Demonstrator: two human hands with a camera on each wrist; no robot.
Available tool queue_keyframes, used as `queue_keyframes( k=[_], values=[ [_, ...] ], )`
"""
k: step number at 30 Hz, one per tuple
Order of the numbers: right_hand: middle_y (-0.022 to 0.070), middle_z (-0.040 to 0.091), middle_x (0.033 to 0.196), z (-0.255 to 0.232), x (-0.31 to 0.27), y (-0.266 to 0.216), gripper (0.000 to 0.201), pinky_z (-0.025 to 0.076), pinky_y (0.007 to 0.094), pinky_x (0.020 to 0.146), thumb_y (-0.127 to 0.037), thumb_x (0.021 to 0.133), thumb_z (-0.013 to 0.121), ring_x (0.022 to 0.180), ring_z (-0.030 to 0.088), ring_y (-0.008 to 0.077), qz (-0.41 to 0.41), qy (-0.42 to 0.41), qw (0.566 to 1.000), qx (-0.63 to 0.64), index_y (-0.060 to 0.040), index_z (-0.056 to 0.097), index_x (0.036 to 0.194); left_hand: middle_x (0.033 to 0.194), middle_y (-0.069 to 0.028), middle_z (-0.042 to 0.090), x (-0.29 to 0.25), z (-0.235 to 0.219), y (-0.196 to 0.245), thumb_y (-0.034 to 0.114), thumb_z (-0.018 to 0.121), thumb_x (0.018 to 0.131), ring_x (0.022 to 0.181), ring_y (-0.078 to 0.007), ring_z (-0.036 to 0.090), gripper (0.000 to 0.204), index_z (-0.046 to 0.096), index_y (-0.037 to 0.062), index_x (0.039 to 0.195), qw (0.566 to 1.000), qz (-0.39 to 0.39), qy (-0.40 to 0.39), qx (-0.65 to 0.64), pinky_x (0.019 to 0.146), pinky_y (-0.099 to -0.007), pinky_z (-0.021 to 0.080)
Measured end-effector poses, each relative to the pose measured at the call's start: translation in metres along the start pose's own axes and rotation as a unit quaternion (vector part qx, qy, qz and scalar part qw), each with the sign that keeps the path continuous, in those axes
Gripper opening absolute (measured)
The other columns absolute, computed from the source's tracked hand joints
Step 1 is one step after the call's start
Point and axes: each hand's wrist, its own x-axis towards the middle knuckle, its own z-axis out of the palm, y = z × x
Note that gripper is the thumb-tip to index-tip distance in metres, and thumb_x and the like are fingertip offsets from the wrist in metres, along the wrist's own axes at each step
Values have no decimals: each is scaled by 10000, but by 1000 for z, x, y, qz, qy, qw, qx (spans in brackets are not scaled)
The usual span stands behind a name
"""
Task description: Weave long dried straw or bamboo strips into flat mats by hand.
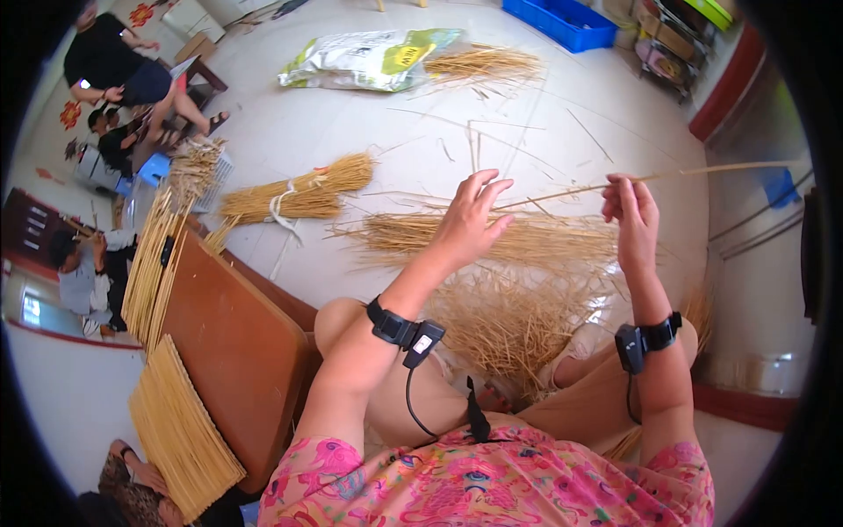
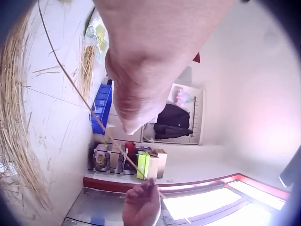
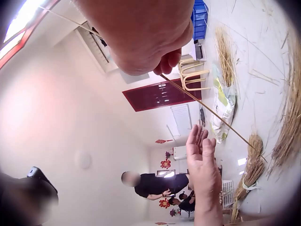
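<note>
My right hand (image 1: 634, 215) pinches one long, thin straw stalk (image 1: 738, 166) between curled fingers and thumb. One end of the stalk reaches past this hand to the right; the other slants down left toward my left hand (image 1: 474, 220). That left hand is raised with its fingers apart and holds nothing. In the right wrist view the stalk (image 3: 207, 108) runs past the left hand's fingertips (image 3: 194, 134). Below both hands, a wide layer of loose straw (image 1: 527, 239) lies on the floor, with a tangled heap of shorter straw (image 1: 500, 325) between my legs.
A tied straw bundle (image 1: 307, 189) lies left of the loose straw. Farther off are a plastic sack (image 1: 351, 61) with straw and a blue crate (image 1: 562, 22). A brown board (image 1: 233, 342) stands close at my left, beside a woven straw mat (image 1: 186, 430). Several people are at the left.
</note>
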Motion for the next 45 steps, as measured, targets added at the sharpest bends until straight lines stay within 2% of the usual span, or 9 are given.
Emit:
queue_keyframes(
  k=[5,17,26,31,33,35,38,42,45],
  values=[
    [9,564,754,-2,1,-4,248,382,181,527,-219,973,450,585,468,51,16,22,1000,15,-11,584,979,1256,-138,417,7,-23,-25,145,590,872,1062,-221,515,425,438,55,1258,980,-63,145,-120,834,-337,499],
    [10,548,750,-3,2,-8,246,374,188,524,-221,973,443,581,469,54,56,14,997,46,-12,574,970,1362,-204,318,-16,-163,-82,278,599,884,1133,-286,466,712,177,22,1397,814,-271,367,-360,890,-388,470],
    [9,555,744,-2,6,1,250,374,191,522,-237,967,456,577,477,59,90,1,994,67,-19,578,960,1454,-221,63,-81,-266,-167,429,634,835,1334,-387,205,891,84,43,1421,734,-262,467,-418,1046,-482,322],
    [11,554,743,1,6,6,249,375,194,527,-236,965,460,572,475,62,107,0,993,55,-17,577,959,1468,-223,113,-104,-301,-189,441,711,758,1344,-383,180,1045,26,28,1430,769,-309,513,-221,1069,-501,263],
    [11,553,741,2,6,7,247,375,195,527,-235,964,462,571,473,63,113,-1,992,49,-16,576,959,1465,-238,107,-125,-320,-227,478,735,712,1342,-377,184,1111,25,8,1426,733,-364,561,-125,1068,-490,265],
    [10,551,739,2,7,8,245,374,196,527,-234,962,464,569,471,62,118,-6,992,41,-15,575,958,1452,-282,97,-121,-307,-186,563,778,598,1340,-393,179,1257,30,-26,1419,657,-459,598,-23,1078,-473,242],
    [-2,533,732,3,9,14,227,360,190,502,-227,958,473,557,461,58,122,1,992,32,-21,567,969,1446,-305,76,-148,-306,-192,589,781,565,1344,-407,162,1300,31,-55,1410,638,-438,528,350,1087,-471,214],
    [2,543,729,6,12,20,242,375,194,522,-235,961,465,566,460,60,133,-9,991,18,-18,572,961,1437,-315,130,-135,-302,-148,588,776,566,1347,-420,159,1298,31,-60,1408,647,-386,456,473,1092,-480,191],
    [-2,542,728,11,12,22,242,372,193,518,-235,962,466,567,457,58,132,-17,991,20,-20,575,959,1377,-279,300,-120,-304,-119,542,781,589,1261,-400,344,1242,67,-67,1401,594,-493,389,503,1040,-449,306]
  ],
)
